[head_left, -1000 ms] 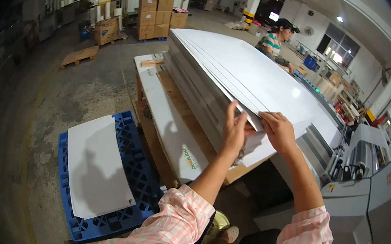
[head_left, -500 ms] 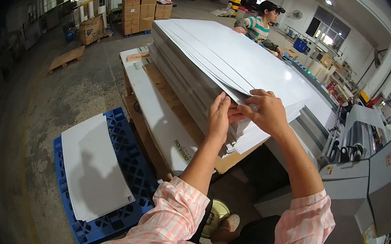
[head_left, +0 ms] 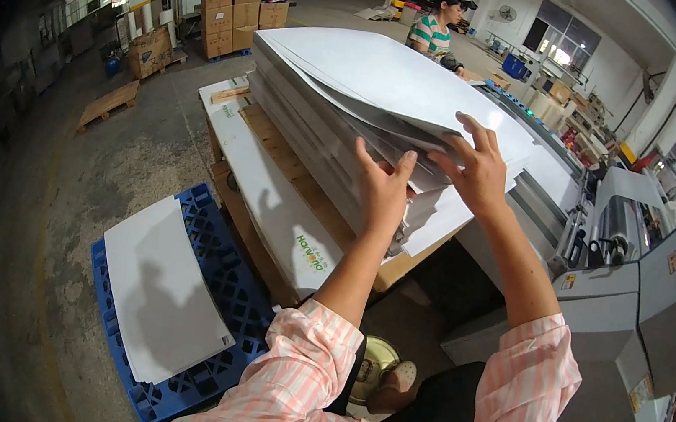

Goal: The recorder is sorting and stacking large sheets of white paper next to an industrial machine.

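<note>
A tall stack of large white sheets (head_left: 308,110) stands in front of me, its top sheets bowed upward along the near edge. My right hand (head_left: 478,167) grips the lifted edge of the top sheets (head_left: 389,70) near the stack's near right corner, the fingers at the edge and the thumb lower down. A dark gap shows beneath the raised sheets. Just left of it, my left hand (head_left: 383,189) is open at the side of the stack, thumb and fingers spread. Whether its fingertips touch the sheets I cannot tell.
Under the stack are a wooden pallet and a white board (head_left: 272,194). A blue plastic pallet (head_left: 117,327) with a smaller pile of white sheets (head_left: 163,291) lies at lower left. A grey machine (head_left: 595,318) stands at right. Beyond the stack is another person (head_left: 433,35); cartons (head_left: 231,12) are stacked behind.
The top sheets have risen and bowed open along the near edge. My right hand has moved up slightly with them. The left hand has come away and spread its fingers.
</note>
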